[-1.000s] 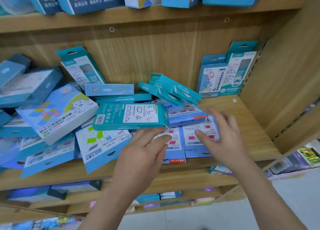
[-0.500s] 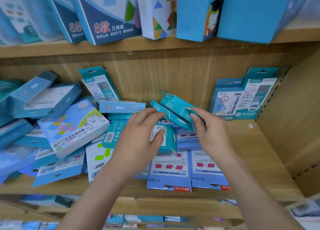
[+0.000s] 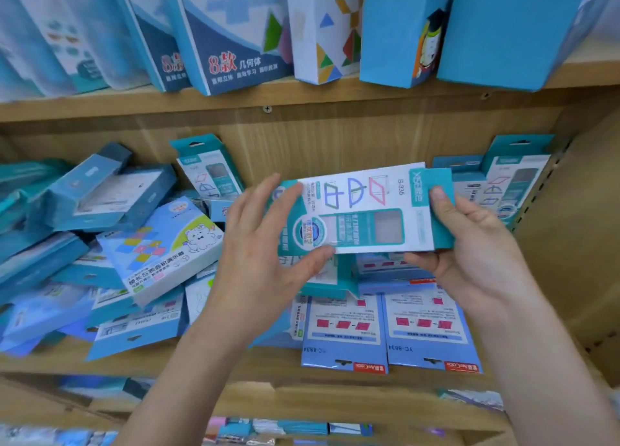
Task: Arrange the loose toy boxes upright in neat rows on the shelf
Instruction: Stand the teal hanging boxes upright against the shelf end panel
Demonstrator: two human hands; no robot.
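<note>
One teal box [image 3: 364, 195] sideways, gripped by left hand [image 3: 255, 258], right hand [image 3: 476, 244]

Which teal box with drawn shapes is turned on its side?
The box marked S-335, held up by the left hand and right hand. The one at left and the pair at right stand against the back panel.

2 hands: left hand [image 3: 265, 258], right hand [image 3: 476, 244]. 1 teal-and-white box [image 3: 362, 207] in them. same kind at the back: 3, i.e. 1 leaning box [image 3: 209, 170] at left, 2 upright boxes [image 3: 516, 180] at right. flat blue packs [image 3: 342, 331] at front edge: 2 in full, more under, can't count. 1 bear box [image 3: 161, 247]. top shelf: 2 "8款" boxes [image 3: 231, 43], 1 triangle-print box [image 3: 325, 26], 2 blue boxes [image 3: 396, 26]; blurred ones further left uncountable. left pile [image 3: 50, 244]: too jumbled to count.
</note>
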